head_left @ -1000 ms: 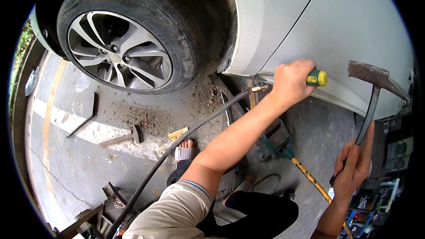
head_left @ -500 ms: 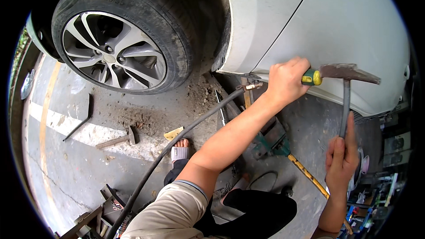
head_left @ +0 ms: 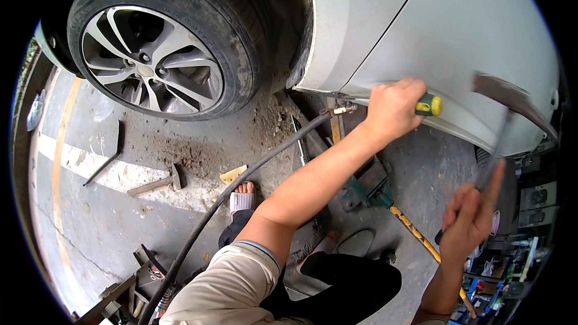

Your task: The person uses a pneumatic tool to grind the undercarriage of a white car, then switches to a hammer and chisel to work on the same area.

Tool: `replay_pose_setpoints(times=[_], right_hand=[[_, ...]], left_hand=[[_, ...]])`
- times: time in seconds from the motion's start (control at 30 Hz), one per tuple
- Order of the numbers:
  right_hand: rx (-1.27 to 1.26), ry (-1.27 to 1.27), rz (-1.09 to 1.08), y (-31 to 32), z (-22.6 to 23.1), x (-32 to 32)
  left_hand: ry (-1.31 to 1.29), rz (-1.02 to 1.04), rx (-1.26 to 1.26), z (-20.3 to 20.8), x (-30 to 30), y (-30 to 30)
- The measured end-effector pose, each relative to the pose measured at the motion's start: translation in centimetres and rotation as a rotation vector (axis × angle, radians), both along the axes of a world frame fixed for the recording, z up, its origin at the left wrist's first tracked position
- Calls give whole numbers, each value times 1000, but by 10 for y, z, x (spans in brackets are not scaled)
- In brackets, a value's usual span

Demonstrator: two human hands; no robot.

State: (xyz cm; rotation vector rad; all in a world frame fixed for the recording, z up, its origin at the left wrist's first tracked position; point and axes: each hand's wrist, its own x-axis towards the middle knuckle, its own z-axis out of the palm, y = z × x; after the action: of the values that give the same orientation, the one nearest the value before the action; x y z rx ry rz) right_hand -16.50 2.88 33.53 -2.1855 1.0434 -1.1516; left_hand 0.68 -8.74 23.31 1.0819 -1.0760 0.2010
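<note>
Clearly the green-and-yellow-handled tool (head_left: 428, 106) is being pressed against the white car's lower sill (head_left: 421, 54), the left hand (head_left: 391, 108) clenching its grip. Raised beside it, blurred, the hammer (head_left: 512, 99) is being gripped low on its shaft by the right hand (head_left: 472, 216); head-heavy and stiff, it probably suits that hold.

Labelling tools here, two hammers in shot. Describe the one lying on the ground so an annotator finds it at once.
Start at the car wheel and drop to the concrete below it, onto the pale painted stripe. The loose hammer lies flat there, dark head toward the sandalled foot. Unlike the blurred hammer in the right hand, nobody touches it.
</note>
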Motion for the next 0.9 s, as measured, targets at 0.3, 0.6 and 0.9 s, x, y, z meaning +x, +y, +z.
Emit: replay_pose_setpoints(times=[0.3,0.6,0.9], right_hand=[[-65,31,24,1,-2,-20],[-12,46,-13,13,-3,-17],[105,-26,-34,23,-19,-28]], left_hand=[[-25,-30,13,6,5,9],[-84,-120,-16,3,12,12],[-372,-327,188,-5,10,28]])
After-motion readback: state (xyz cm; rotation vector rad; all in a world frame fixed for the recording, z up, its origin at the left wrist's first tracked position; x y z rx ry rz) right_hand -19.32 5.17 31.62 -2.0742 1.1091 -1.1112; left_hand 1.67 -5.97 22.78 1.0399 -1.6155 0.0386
